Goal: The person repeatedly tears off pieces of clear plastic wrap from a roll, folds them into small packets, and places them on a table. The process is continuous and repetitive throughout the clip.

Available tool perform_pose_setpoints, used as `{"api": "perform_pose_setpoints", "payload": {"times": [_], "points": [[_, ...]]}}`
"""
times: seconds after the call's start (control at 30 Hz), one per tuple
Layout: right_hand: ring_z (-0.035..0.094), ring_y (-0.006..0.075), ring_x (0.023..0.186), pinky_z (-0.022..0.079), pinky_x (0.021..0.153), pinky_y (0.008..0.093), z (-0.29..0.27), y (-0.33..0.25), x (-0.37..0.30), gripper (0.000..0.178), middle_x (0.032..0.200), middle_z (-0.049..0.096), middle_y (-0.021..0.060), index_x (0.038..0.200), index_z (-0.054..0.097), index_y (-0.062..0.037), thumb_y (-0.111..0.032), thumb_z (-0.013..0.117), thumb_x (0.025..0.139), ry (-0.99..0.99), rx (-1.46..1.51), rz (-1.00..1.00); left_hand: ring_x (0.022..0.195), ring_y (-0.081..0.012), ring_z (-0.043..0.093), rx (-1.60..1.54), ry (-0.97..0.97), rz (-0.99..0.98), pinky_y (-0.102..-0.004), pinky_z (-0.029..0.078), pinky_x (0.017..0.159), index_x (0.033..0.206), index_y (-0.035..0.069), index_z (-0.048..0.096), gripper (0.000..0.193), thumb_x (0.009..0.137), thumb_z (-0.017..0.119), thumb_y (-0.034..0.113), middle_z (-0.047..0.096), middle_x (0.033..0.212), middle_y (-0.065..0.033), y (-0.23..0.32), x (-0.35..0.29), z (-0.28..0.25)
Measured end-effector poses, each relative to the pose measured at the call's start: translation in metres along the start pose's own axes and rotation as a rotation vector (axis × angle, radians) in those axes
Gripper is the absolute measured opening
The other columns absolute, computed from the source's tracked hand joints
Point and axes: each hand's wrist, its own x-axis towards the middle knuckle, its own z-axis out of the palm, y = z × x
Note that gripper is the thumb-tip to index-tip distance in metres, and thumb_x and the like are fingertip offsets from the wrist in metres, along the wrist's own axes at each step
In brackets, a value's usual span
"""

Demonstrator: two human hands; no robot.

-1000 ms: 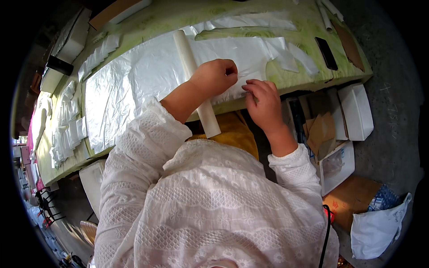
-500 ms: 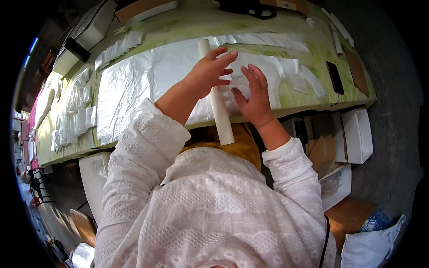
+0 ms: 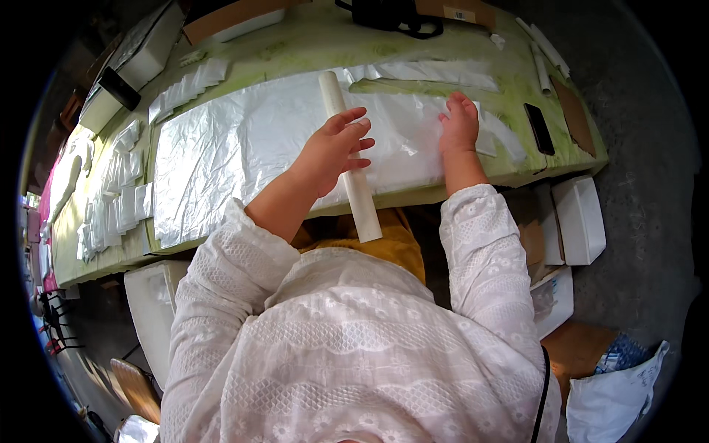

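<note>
White tube (image 3: pixel 360 199) across plastic sheeting (image 3: pixel 229 140), overhanging table's (image 3: pixel 317 40) near edge, perhaps as weight; left hand's (image 3: pixel 330 153) grip spread over tube, right hand's (image 3: pixel 461 129) curled by sheeting, can't tell if pinching.

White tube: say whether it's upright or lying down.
Lying down: the white tube stretches across the plastic sheeting, its near end jutting off the green table.

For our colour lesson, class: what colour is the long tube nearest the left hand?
The tube is off-white, showing best in the head view.
</note>
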Motion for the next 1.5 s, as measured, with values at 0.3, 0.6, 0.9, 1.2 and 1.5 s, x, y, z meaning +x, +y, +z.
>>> {"api": "perform_pose_setpoints", "payload": {"times": [0.3, 0.6, 0.9, 1.2, 1.5], "points": [[0.065, 0.0249, 0.113, 0.052, 0.100, 0.0353, 0.078, -0.068, -0.152, 0.031, 0.127, 0.064, 0.0119, 0.122, 0.063, -0.0056, -0.004, 0.067, 0.091, -0.894, -0.267, -0.623, 0.112, -0.0235, 0.063, -0.409, -0.127, 0.049, -0.0421, 0.051, 0.097, 0.141, 0.010, 0.055, 0.048, 0.103, 0.058, 0.039, 0.064, 0.123, -0.0079, 0.010, 0.003, -0.010], [0.067, 0.0327, 0.107, 0.053, 0.098, 0.0419, 0.052, -0.069, -0.186, 0.019, 0.109, 0.072, 0.0111, 0.099, 0.069, -0.0058, 0.004, 0.069, 0.082, -0.807, -0.408, -0.912, 0.090, -0.0099, 0.062, -0.089, 0.265, 0.216, -0.0350, 0.052, 0.091, 0.117, 0.012, 0.062, 0.023, 0.097, 0.069, 0.021, 0.064, 0.096, 0.0033, 0.048, -0.029, -0.119], [0.056, 0.0345, 0.126, 0.054, 0.098, 0.0428, 0.023, -0.019, -0.220, 0.023, 0.122, 0.067, 0.0108, 0.098, 0.071, -0.0063, 0.005, 0.071, 0.078, -0.925, -0.543, -0.624, 0.111, -0.0222, 0.061, 0.829, 0.943, 0.340, -0.0348, 0.051, 0.092, 0.136, 0.015, 0.063, 0.045, 0.093, 0.072, 0.019, 0.063, 0.127, -0.0092, 0.004, -0.048, -0.222], [0.052, 0.0390, 0.132, 0.053, 0.100, 0.0433, 0.026, -0.011, -0.240, 0.026, 0.126, 0.065, 0.0112, 0.101, 0.071, -0.0089, 0.004, 0.073, 0.078, -0.908, -0.604, -0.648, 0.137, -0.0376, 0.048, 1.141, 0.119, 0.569, -0.0538, 0.032, 0.117, 0.143, 0.011, 0.054, 0.054, 0.090, 0.062, 0.014, 0.059, 0.141, -0.0149, -0.054, -0.002, -0.099], [0.055, 0.0394, 0.129, 0.050, 0.103, 0.0454, 0.036, -0.012, -0.241, 0.028, 0.126, 0.065, 0.0123, 0.102, 0.070, -0.0075, 0.004, 0.072, 0.076, -0.965, -0.589, -0.712, 0.151, -0.0369, 0.032, 1.384, 0.199, 0.448, -0.0608, 0.020, 0.123, 0.158, 0.014, 0.033, 0.081, 0.087, 0.069, 0.028, 0.046, 0.156, -0.0151, -0.057, -0.011, -0.091]]}}
